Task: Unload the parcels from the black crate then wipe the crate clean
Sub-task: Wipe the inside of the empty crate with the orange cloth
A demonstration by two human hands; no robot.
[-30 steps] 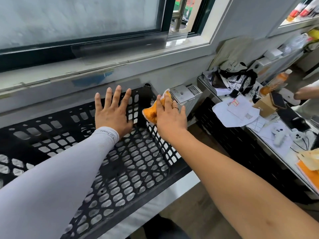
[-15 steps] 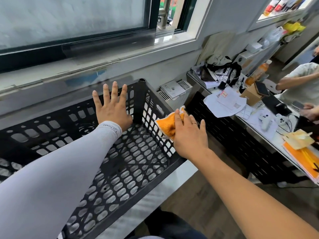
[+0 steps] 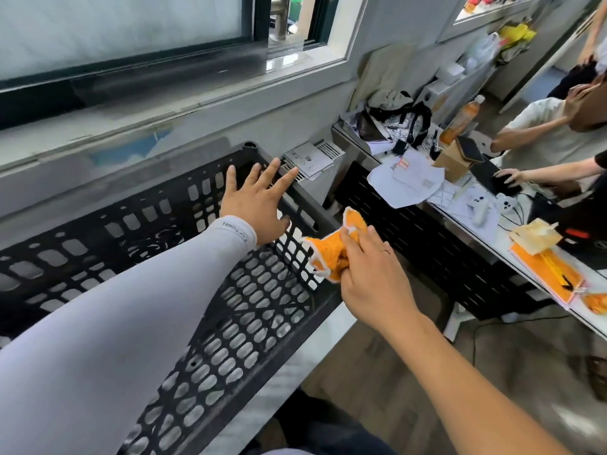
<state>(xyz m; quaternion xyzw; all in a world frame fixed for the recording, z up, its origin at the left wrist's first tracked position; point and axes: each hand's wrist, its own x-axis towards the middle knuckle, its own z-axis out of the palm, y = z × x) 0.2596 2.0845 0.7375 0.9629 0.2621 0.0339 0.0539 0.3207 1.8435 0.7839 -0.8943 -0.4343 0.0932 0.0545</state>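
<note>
The right hand (image 3: 368,277) grips a bunched orange cloth (image 3: 331,254) just outside the black crate (image 3: 197,323)'s end wall. Beside it, the left hand (image 3: 256,201), fingers spread straight, reaches over that wall's rim.

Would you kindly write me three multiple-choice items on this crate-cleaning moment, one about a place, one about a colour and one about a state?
1. Where is the cloth?
A. at the crate's right end wall
B. on the window sill
C. on the floor

2. What colour is the cloth?
A. blue
B. orange
C. green

3. How is the left hand?
A. clenched in a fist
B. pinching a parcel
C. open, fingers spread

Answers:
1 A: the right hand grips it by the black crate, at its right end wall.
2 B: its pile is orange with a pale edge.
3 C: its fingers are straight and spread over the crate's far right corner.
</note>
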